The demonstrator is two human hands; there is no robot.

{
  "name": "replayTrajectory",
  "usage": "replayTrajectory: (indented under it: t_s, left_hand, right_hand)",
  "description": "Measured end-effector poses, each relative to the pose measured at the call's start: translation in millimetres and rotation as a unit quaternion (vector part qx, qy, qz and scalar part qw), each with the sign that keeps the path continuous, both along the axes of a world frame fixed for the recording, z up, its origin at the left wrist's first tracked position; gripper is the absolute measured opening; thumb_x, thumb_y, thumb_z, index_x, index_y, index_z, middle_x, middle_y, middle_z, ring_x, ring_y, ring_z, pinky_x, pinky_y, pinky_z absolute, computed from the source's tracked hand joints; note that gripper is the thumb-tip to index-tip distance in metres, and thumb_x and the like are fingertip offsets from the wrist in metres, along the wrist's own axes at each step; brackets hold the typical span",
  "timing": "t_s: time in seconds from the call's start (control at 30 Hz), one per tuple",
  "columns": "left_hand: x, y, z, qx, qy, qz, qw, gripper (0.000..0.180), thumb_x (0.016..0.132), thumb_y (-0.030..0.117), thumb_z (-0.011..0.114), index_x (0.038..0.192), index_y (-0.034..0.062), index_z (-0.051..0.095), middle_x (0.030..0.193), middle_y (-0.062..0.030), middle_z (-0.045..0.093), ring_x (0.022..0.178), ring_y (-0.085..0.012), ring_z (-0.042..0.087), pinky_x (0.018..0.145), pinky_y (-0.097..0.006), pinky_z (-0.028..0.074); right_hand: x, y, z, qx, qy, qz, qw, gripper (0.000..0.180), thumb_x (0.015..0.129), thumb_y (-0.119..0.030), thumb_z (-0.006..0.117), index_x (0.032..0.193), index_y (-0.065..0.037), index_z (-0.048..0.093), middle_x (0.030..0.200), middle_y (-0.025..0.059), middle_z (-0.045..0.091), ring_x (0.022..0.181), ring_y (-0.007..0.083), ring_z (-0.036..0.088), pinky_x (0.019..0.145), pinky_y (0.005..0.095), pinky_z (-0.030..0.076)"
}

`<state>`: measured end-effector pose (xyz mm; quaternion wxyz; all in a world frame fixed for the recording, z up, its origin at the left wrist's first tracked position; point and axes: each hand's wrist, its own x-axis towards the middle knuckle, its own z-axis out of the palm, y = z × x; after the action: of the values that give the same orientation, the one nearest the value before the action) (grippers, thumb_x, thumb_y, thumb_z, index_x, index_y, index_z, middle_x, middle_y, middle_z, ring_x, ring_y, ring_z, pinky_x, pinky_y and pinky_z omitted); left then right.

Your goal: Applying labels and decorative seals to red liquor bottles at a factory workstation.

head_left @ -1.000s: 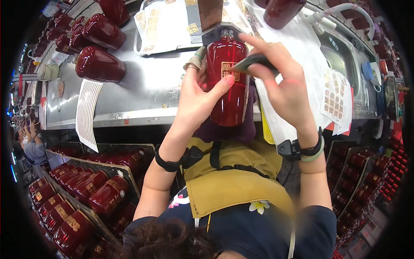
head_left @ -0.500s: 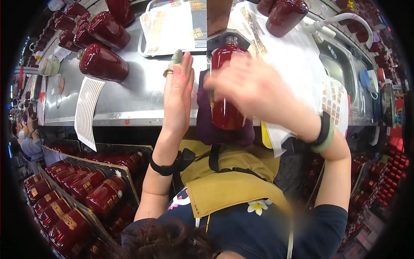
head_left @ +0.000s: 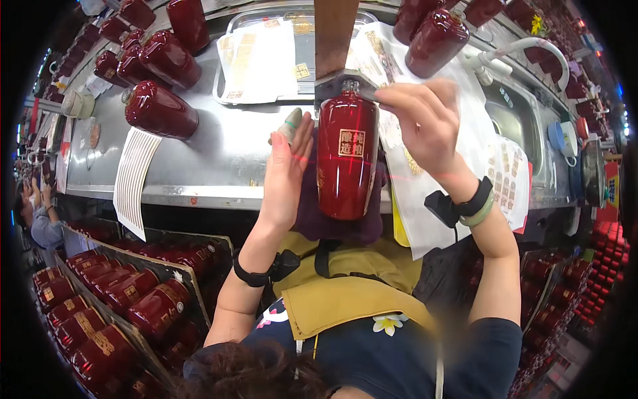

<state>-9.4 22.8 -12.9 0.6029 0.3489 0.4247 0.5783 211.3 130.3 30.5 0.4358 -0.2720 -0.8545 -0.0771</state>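
Note:
A dark red glass bottle (head_left: 347, 183) with a clear neck lies with its neck pointing away, on a dark purple cloth (head_left: 306, 216) at the counter's near edge. A square gold-framed label (head_left: 351, 143) shows on its upper face. Left of the bottle, my left hand (head_left: 286, 173) is held edge-on with fingers stretched out, holding nothing. A pale finger cover with a green band sits on one of its fingers. Over the bottle's right shoulder hovers my right hand (head_left: 425, 123), fingers extended and slightly bent, tips near the neck; nothing shows in it.
Several red bottles (head_left: 159, 110) stand at the back left, near a striped strip sheet (head_left: 135, 173). Label sheets lie on a metal tray (head_left: 222, 83). A brown post (head_left: 333, 40) rises behind the bottle. White paper (head_left: 415, 219), another bottle (head_left: 436, 43) and a sink (head_left: 515, 113) are right.
My right hand has moved off the bottle's face, up and to the right, uncovering the square label. My left hand stays beside the bottle, slightly lower in view.

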Motion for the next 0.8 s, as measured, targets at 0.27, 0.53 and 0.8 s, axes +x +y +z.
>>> replayTrajectory:
  t_s: [0.27,0.53,0.8]
  left_hand:
    - [1.3,-9.3,14.2,0.028,0.082,0.036,0.996,0.088,0.107,0.067,0.016,0.155,-0.0038,0.035,0.157,-0.0202,0.043,0.147,-0.0299,0.039,0.122,-0.047,0.029]
    - [-2.4,-8.5,18.1,-0.043,0.086,0.002,0.995,0.092,0.105,0.072,0.017,0.147,-0.0031,0.049,0.143,-0.0164,0.057,0.132,-0.0252,0.053,0.114,-0.042,0.037]
    - [-4.9,2.6,21.8,-0.047,0.143,-0.026,0.988,0.082,0.107,0.066,0.028,0.143,-0.0026,0.055,0.135,-0.0116,0.064,0.124,-0.0197,0.059,0.108,-0.039,0.042]
  right_hand:
    - [-48.9,-18.4,24.3,-0.119,-0.149,0.093,0.977,0.02,0.082,-0.017,0.076,0.101,-0.011,0.072,0.087,0.0001,0.069,0.08,0.0217,0.062,0.071,0.0374,0.047]
    - [-5.5,-23.8,-14.6,0.056,-0.067,0.179,0.98,0.031,0.078,-0.019,0.071,0.108,-0.02,0.076,0.105,-0.0067,0.072,0.086,0.0156,0.057,0.081,0.0345,0.05]
    - [-1.7,0.9,22.4,0.061,-0.016,-0.046,0.997,0.028,0.076,-0.001,0.079,0.101,-0.012,0.075,0.099,0.001,0.076,0.08,0.0216,0.063,0.083,0.0356,0.041]
